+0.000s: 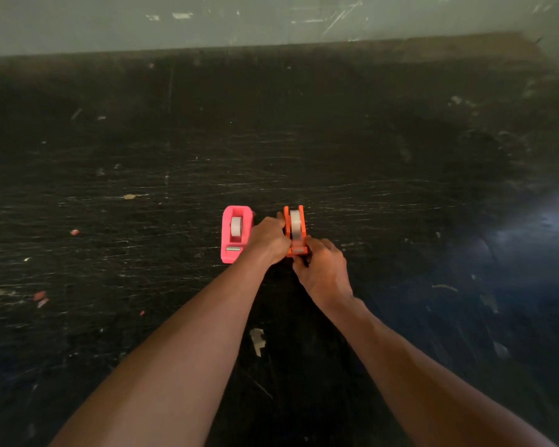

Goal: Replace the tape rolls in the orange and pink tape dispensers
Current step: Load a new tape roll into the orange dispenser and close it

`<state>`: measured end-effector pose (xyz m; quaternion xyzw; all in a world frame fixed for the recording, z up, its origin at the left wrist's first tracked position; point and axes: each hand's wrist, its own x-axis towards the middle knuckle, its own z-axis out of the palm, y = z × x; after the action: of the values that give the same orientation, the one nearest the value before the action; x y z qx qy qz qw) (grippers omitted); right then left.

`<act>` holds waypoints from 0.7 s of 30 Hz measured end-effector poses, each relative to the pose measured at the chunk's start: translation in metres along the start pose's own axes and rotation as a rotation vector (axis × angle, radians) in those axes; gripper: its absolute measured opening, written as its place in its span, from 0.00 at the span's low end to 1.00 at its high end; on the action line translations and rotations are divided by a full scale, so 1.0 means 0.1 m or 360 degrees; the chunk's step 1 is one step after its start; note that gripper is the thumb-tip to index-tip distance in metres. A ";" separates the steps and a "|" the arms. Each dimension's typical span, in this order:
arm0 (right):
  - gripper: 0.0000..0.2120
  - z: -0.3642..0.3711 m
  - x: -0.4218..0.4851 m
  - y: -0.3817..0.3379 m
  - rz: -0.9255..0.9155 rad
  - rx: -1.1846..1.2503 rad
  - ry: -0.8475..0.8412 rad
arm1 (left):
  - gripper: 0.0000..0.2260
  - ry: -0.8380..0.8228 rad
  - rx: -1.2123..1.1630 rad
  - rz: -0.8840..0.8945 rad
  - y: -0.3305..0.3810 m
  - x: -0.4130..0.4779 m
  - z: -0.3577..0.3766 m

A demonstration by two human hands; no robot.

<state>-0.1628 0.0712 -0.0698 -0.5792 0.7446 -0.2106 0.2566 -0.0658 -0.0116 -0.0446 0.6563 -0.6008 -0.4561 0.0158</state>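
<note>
Both bare arms are reaching out over the scuffed black tabletop [400,150] toward the middle of the frame, where the two dispensers are sitting side by side. The left hand [268,241] is pressing its curled fingers against the left flank of the small orange plastic tape dispenser [288,222], steadying it. The right hand [323,269] is closing around the near end by the cutter, fingers narrow and pinching there; whether they are gripping the tape's loose end or only the plastic, I cannot tell. A translucent white tape roll [295,221] is sitting in the orange body. Just left, the pink plastic tape dispenser [230,253] is lying untouched with its own pale roll [236,226] seated. I judge the orange one is being worked now. Next would call for a firm hold while the roll is settled or lifted.
</note>
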 end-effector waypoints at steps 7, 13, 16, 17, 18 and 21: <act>0.07 -0.20 0.03 -0.01 0.0092 0.0073 -0.0112 | 0.23 0.0134 0.0015 0.0039 0.04 -0.21 -0.14; 0.24 -0.45 0.13 -0.26 0.0058 0.0083 0.0165 | 0.28 0.0401 -0.0504 0.0080 -0.14 -0.21 -0.51; 0.21 -0.44 0.24 -0.46 0.0001 0.0074 0.0191 | 0.24 0.0615 -0.0448 0.0124 -0.32 -0.22 -0.75; 0.21 -0.42 0.27 -0.52 -0.0020 0.0068 0.0180 | 0.23 0.0669 -0.0404 0.0107 -0.37 -0.25 -0.80; 0.21 -0.39 0.30 -0.58 -0.0042 0.0063 0.0139 | 0.22 0.0709 -0.0342 0.0075 -0.42 -0.26 -0.83; 0.22 -0.22 0.40 -0.74 -0.0045 0.0051 -0.0114 | 0.26 0.0587 -0.0149 -0.0052 -0.57 -0.25 -0.82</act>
<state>-0.1288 0.0152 -0.0134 -0.5927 0.7232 -0.2052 0.2892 0.0329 -0.0188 -0.0146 0.7371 -0.5550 -0.3558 0.1487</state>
